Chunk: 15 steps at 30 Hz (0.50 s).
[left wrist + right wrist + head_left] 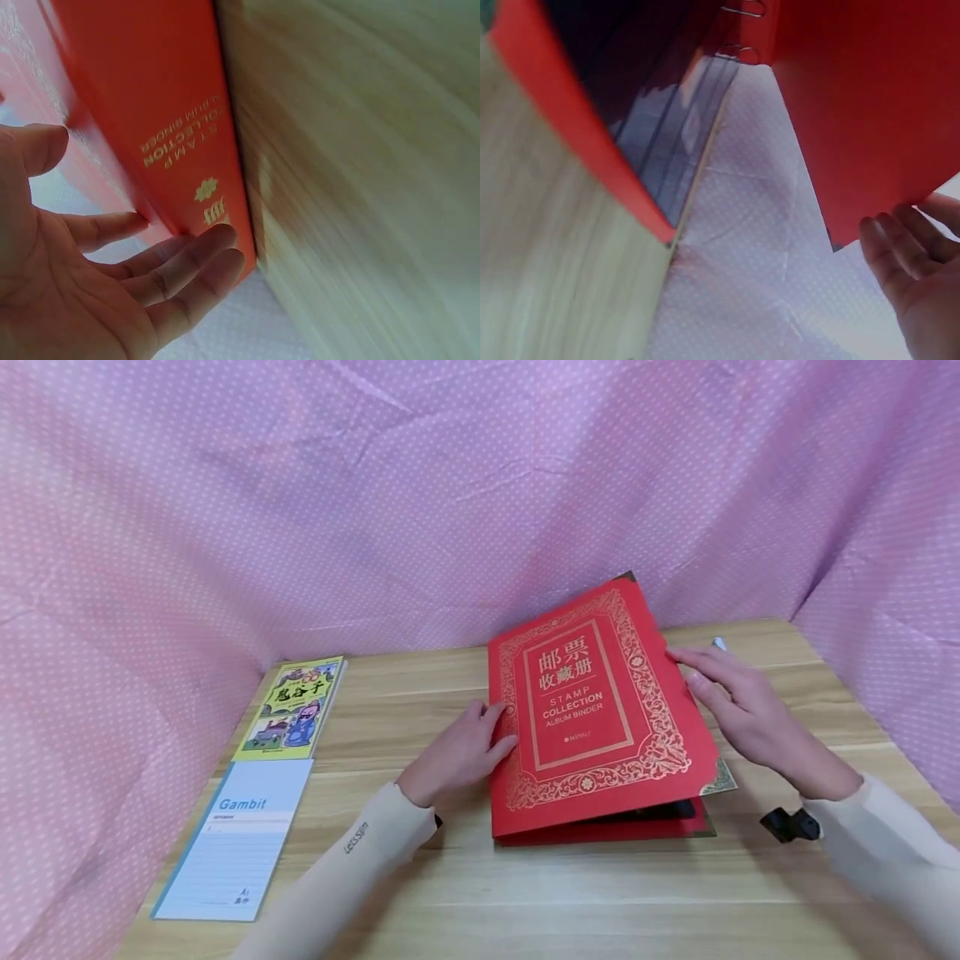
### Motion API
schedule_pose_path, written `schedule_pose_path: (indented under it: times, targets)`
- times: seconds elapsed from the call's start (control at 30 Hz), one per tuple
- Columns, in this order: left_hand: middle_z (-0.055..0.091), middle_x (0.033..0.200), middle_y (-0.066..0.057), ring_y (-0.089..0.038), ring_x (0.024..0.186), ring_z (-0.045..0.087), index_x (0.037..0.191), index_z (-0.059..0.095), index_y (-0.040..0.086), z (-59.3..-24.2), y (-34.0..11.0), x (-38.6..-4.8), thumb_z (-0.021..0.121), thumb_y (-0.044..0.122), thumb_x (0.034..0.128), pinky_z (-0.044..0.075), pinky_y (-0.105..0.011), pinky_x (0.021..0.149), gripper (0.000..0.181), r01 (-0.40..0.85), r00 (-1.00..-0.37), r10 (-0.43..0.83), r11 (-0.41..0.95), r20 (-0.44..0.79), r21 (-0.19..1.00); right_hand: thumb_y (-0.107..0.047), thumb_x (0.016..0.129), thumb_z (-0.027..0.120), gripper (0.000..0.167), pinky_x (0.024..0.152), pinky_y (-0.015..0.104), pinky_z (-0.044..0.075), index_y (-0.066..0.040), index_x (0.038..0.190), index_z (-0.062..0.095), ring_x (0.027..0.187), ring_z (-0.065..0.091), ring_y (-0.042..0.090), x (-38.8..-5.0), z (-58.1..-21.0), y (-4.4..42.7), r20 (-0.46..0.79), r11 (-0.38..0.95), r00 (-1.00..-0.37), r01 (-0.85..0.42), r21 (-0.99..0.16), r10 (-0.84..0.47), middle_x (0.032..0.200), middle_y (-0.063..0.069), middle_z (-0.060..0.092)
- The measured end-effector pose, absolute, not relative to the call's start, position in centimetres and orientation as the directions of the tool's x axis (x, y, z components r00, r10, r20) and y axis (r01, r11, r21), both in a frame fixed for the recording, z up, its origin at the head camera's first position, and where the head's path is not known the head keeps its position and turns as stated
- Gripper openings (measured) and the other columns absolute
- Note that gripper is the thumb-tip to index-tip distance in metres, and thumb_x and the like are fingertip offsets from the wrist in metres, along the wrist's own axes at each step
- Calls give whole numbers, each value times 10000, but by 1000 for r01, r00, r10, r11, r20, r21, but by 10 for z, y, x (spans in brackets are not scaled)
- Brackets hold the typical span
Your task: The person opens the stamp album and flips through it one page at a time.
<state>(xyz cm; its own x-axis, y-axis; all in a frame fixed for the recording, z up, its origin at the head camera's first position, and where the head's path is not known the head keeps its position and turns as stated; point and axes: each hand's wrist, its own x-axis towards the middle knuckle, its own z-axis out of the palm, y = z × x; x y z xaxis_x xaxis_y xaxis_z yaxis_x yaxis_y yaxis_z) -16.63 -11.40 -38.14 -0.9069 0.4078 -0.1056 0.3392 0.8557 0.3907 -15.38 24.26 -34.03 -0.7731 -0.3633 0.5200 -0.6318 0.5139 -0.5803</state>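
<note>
A red stamp album binder (577, 710) with gold print lies on the table, its front cover tilted up at the right side. My left hand (459, 752) touches the spine edge; in the left wrist view its fingers rest along the lettered spine (172, 112), loosely bent. At the cover's right edge, my right hand (742, 710) holds the raised cover with its fingertips. In the right wrist view, the right hand (922, 262) has its fingers on the cover's inner face (877, 112), and dark pages (652, 112) and metal rings (742, 52) show inside.
On the left of the wooden table (390, 710) lie a yellow comic-style book (292, 710) and, touching it in front, a pale blue Gambit notebook (236, 839). A small pale object (719, 643) shows behind the right hand. Pink dotted cloth (450, 510) hangs behind.
</note>
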Motion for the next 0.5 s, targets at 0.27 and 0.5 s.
schedule_pose_path:
  times: [0.27, 0.5]
  targets:
    - [465, 1281, -86, -211, 1113, 463, 1434, 370, 90, -350, -109, -163, 494, 457, 948, 446, -402, 915, 621, 293, -938, 345, 831, -26, 473, -44, 984, 356, 504, 860, 187, 449, -26, 1480, 268, 1150, 504, 212, -151, -334, 217, 602, 180, -682, -711, -680, -416, 1411, 202, 378]
    - [375, 1393, -31, -166, 1262, 345, 1452, 337, 128, -298, -104, -149, 472, 379, 979, 352, -381, 1026, 553, 536, -842, 472, 672, 261, 512, -342, 1007, 406, 631, 959, 268, 374, 124, 1413, 276, 1230, 413, 301, -142, -318, 173, 766, 34, -519, -835, -549, -379, 1422, 296, 316]
